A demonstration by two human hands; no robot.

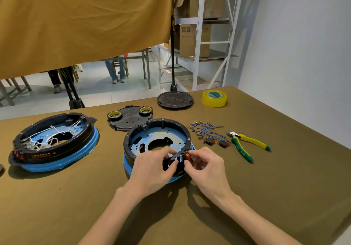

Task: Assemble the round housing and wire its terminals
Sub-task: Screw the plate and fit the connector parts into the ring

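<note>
I am working at the near rim of the round housing (158,140), which is sitting on the table (266,197) right in front of me. My right hand (206,165) is pinching a red rocker switch (188,157) and I judge I am seating it into a slot in the black rim, so wiring is not yet begun here. My left hand (153,168) is curling its fingers over the rim beside that slot, steadying it. Next the switch is needing a square, firm push until it seats.

Counting: 2 housings, this 1 and a wired housing (55,142) to the left; 2 spare switches (216,142); 1 bundle of blue jumper wires (206,129); 1 pair of pliers (247,146); 1 yellow tape roll (214,98); 2 black cover plates (131,118).
</note>
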